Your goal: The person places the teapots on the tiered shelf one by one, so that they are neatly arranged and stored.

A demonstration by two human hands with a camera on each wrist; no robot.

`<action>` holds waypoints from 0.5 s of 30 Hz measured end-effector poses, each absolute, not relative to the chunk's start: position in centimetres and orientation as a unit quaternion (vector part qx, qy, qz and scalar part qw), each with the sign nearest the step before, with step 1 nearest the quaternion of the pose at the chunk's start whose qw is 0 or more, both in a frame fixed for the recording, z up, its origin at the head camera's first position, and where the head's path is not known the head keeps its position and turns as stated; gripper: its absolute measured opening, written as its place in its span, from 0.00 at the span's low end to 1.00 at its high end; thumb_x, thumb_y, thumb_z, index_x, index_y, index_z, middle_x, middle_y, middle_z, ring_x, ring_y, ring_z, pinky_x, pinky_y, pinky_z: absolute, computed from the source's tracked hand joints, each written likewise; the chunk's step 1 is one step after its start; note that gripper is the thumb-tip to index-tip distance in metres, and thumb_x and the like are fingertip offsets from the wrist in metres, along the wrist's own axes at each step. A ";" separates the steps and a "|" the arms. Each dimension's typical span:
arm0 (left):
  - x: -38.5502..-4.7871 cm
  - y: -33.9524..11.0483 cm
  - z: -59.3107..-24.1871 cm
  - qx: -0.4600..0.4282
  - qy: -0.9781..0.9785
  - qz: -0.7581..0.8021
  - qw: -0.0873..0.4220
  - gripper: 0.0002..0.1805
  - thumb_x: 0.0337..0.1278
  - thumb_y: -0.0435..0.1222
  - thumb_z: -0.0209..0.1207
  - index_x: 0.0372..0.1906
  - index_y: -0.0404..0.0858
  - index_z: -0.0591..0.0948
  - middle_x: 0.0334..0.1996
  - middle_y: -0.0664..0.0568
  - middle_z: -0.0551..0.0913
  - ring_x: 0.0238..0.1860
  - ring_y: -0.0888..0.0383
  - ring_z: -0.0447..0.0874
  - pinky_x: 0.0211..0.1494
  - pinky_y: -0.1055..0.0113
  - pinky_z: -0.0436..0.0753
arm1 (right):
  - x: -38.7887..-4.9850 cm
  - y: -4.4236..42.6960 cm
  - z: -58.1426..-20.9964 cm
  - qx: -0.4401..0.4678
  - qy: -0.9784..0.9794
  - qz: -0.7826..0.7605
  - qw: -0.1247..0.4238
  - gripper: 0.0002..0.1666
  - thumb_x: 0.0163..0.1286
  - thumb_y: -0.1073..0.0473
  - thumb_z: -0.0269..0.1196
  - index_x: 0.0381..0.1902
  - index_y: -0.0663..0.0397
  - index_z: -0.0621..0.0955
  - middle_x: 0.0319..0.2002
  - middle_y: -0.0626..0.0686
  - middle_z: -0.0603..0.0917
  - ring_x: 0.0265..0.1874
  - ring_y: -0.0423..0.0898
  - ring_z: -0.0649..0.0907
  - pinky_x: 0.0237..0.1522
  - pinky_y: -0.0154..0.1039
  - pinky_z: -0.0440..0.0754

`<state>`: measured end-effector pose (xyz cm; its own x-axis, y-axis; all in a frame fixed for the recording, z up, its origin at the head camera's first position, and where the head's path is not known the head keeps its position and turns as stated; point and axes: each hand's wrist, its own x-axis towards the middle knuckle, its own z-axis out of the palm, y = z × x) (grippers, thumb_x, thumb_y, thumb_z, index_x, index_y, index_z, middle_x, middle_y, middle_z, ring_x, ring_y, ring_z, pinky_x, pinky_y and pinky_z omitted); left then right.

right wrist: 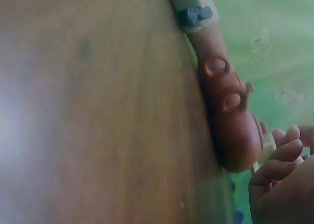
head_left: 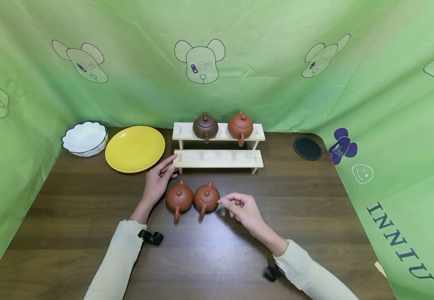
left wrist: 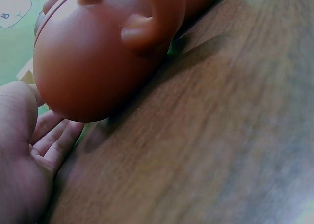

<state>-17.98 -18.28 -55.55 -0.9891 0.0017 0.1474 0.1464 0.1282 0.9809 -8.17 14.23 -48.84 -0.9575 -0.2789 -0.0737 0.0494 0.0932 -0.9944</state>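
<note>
Two reddish-brown clay teapots stand side by side on the table: the left teapot (head_left: 179, 199) and the right teapot (head_left: 206, 199). My left hand (head_left: 157, 181) reaches past the left teapot, its fingertips at the left end of the lower wooden shelf (head_left: 218, 158). In the left wrist view those fingers (left wrist: 61, 138) look fairly straight, partly hidden behind the teapot. Just right of the right teapot is my right hand (head_left: 244, 210), fingers loosely bent, holding nothing; whether a fingertip touches the pot I cannot tell. On the upper shelf (head_left: 222, 131) sit a dark brown teapot (head_left: 205, 126) and a reddish-brown teapot (head_left: 240, 126).
A white scalloped bowl (head_left: 85, 139) and a yellow plate (head_left: 135, 149) lie at the back left of the brown wooden table (head_left: 307, 216). At the back right is a black round coaster (head_left: 307, 148). Green printed cloth (head_left: 254, 62) encloses the back and sides.
</note>
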 end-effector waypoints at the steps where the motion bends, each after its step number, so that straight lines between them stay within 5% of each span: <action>1: -18.0 -18.3 -55.7 -0.049 -0.749 -0.659 0.053 0.22 0.85 0.43 0.63 0.75 0.50 0.84 0.64 0.42 0.89 0.46 0.57 0.97 0.55 0.64 0.95 | -8.0 14.1 -48.8 -0.078 0.729 -0.667 0.132 0.13 0.81 0.64 0.67 0.49 0.73 0.90 0.19 0.44 0.78 0.16 0.33 0.70 0.15 0.23 0.65; 15: -18.8 -19.0 -57.7 -0.058 -0.742 -0.665 0.053 0.22 0.82 0.50 0.66 0.74 0.59 0.85 0.64 0.46 0.90 0.46 0.56 0.97 0.55 0.63 0.95 | -6.5 12.8 -49.6 -0.069 0.692 -0.668 0.264 0.19 0.82 0.62 0.66 0.60 0.72 0.87 0.20 0.42 0.79 0.15 0.32 0.69 0.16 0.23 0.65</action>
<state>-18.84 -19.00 -57.66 -0.9879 0.0154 0.1546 0.1554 0.1079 0.9819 -6.46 12.82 -49.62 -0.8512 -0.4483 -0.2730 0.2572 0.0970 -0.9615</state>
